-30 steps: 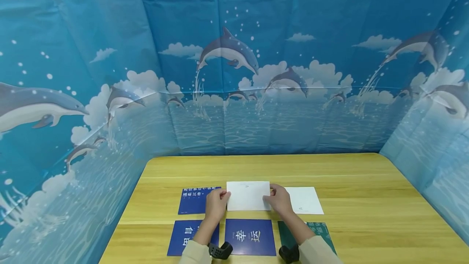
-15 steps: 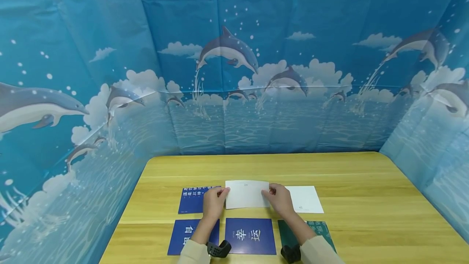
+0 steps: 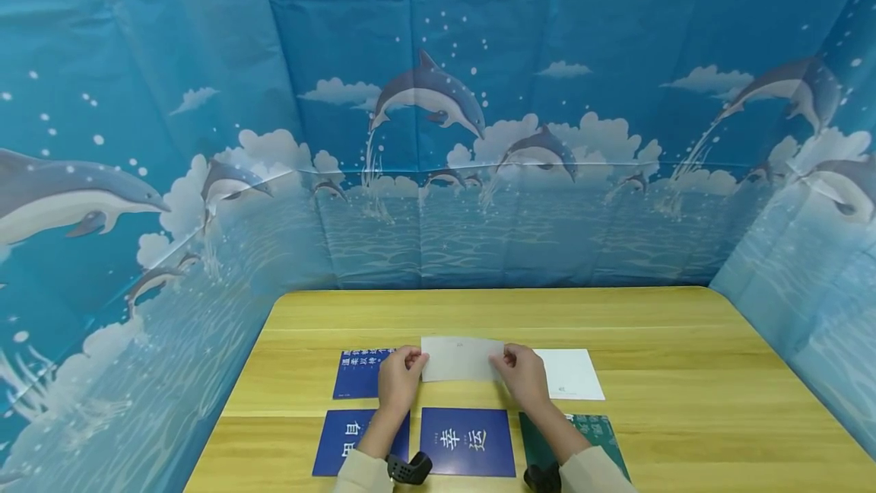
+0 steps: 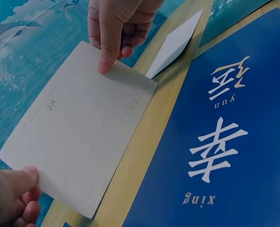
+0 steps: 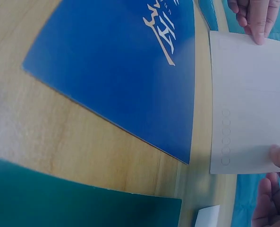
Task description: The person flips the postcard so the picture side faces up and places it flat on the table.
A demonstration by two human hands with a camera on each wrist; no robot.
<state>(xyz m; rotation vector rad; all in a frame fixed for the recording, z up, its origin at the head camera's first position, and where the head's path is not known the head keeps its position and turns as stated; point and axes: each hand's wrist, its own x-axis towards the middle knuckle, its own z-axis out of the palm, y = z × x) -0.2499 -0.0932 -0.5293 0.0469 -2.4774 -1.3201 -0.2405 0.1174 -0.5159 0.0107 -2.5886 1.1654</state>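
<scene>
Both hands hold a white postcard (image 3: 460, 361) up over the far middle of the table. My left hand (image 3: 399, 379) pinches its left edge, thumb on the white face. On the opposite edge, my right hand (image 3: 525, 380) pinches it the same way. A column of small printed circles runs along one short side of the postcard (image 4: 83, 132) in the left wrist view. Its other face is hidden. Directly nearer me lies a blue card (image 3: 468, 462) with large white characters.
Left of it lies another blue card (image 3: 328, 447), with a blue card (image 3: 356, 383) behind. To the right are a green card (image 3: 602, 440) and a white card (image 3: 575, 375). A dolphin-print curtain (image 3: 465, 249) surrounds the wooden table (image 3: 684, 379).
The held postcard has tilted, so it looks shorter and greyer, with its near edge farther from the blue card. Both hands stay at its edges and have barely moved.
</scene>
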